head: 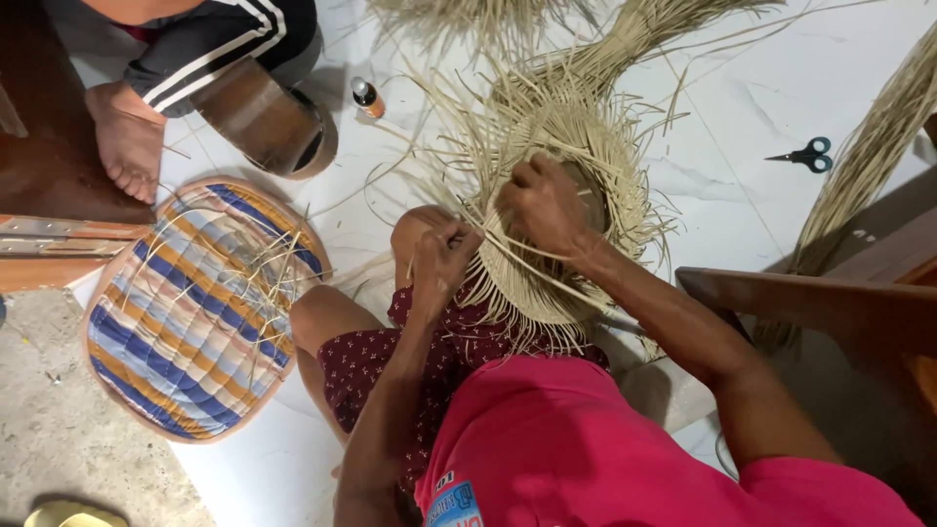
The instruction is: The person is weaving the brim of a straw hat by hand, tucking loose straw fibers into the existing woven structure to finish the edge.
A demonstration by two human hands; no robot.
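Nearest is the person's pink shirt [586,439], with dark red patterned shorts [390,361] just past it. The left hand [441,259] is pinched shut on thin straw strands [517,256] at the near left edge of a half-woven straw hat [586,176]. The right hand [543,207] lies on top of the hat with its fingers curled tight, pressing the weave and gripping strands there. The hat sits on the person's knee, and loose straw ends stick out all around its edge.

To the left, a striped round cushion [190,312] lies on the white floor [742,117], with a few loose straws on it. A wooden piece [820,303] crowds the right side, just beside the right arm.

Farther off, a small bottle [367,97] stands on the floor, and scissors [806,154] lie well apart on the right with bare floor around them. Bundles of straw [859,166] lie at the far edge. Another person's bare foot [129,141] rests at the far left.
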